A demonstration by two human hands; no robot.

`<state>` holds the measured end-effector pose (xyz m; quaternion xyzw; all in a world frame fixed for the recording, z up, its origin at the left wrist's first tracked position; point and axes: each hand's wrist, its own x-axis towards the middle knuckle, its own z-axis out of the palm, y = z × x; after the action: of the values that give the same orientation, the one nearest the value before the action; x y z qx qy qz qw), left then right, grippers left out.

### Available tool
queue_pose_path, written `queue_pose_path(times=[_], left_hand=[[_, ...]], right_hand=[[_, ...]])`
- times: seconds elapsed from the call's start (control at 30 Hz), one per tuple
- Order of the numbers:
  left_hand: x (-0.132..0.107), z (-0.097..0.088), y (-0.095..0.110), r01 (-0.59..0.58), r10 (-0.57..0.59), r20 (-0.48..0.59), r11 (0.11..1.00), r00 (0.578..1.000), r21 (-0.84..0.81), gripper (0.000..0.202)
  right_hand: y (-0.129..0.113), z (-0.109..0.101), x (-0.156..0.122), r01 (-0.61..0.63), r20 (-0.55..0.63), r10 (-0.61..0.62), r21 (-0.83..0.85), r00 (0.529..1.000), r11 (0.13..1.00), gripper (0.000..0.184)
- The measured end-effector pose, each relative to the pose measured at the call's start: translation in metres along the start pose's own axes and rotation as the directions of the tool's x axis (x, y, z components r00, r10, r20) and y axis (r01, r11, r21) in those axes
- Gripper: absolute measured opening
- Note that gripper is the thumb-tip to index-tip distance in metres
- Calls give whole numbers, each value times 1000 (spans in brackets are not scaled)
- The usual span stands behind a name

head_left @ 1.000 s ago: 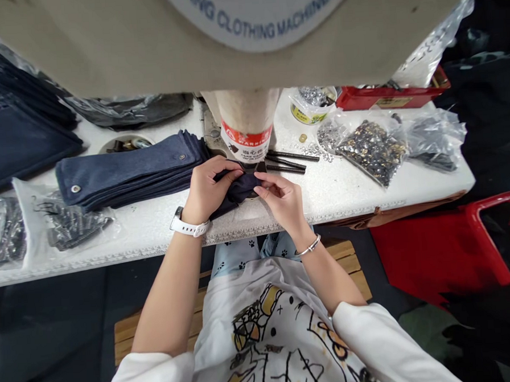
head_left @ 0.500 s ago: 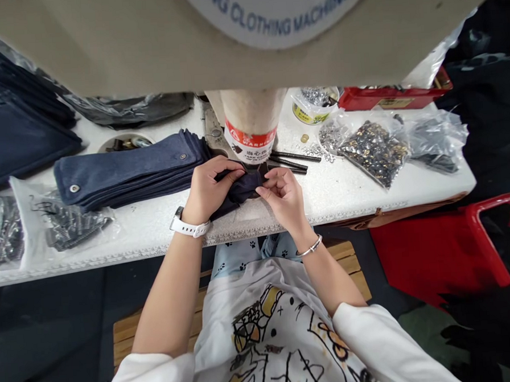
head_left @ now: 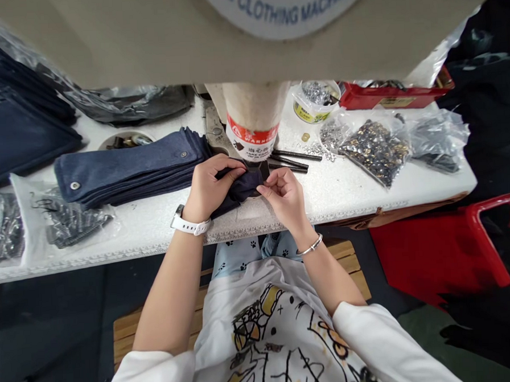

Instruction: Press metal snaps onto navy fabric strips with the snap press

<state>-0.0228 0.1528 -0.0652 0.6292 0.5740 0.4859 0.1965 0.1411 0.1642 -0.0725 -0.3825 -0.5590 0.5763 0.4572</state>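
Note:
My left hand [head_left: 214, 182] pinches a dark navy piece of fabric [head_left: 244, 187] between thumb and fingers. At the fabric's right end, my right hand [head_left: 286, 194] grips its edge with thumb and fingertips. The cloth lies just below the head of a press machine [head_left: 253, 120], which carries a red and white warning label. Where the machine meets the fabric is hidden by the head. Left of my left hand is a stack of folded navy fabric strips [head_left: 134, 166], with metal snaps on the top one.
Black springs [head_left: 298, 155] lie right of the machine head. Beyond them are loose metal rings, a bag of metal studs [head_left: 375, 150], a tub of metal parts [head_left: 316, 102] and a red box [head_left: 387, 95]. Plastic bags [head_left: 75, 223] and a bowl [head_left: 128, 140] sit on the left.
The camera view has shifted very slightly. Both hands keep hold of the fabric in nearly the same place; a dark edge by my right fingertips shows a little more.

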Motion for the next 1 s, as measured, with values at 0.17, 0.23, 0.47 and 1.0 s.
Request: queue_pose_path(times=[0.17, 0.23, 0.47, 1.0], left_hand=[[0, 1, -1, 6, -6, -1, 1000, 1000, -19, 9], [0, 1, -2, 14, -15, -6, 999, 1000, -34, 10], [0, 0, -1, 40, -40, 5, 999, 999, 5, 12], [-30, -30, 76, -71, 63, 354, 997, 933, 10, 19]], right_hand=[[0, 0, 1, -17, -4, 17, -34, 1000, 999, 26], [1, 0, 1, -8, 0, 8, -35, 1000, 999, 25], [2, 0, 1, -11, 1, 11, -57, 1000, 998, 25], [-38, -31, -35, -332, 338, 293, 61, 894, 941, 20]])
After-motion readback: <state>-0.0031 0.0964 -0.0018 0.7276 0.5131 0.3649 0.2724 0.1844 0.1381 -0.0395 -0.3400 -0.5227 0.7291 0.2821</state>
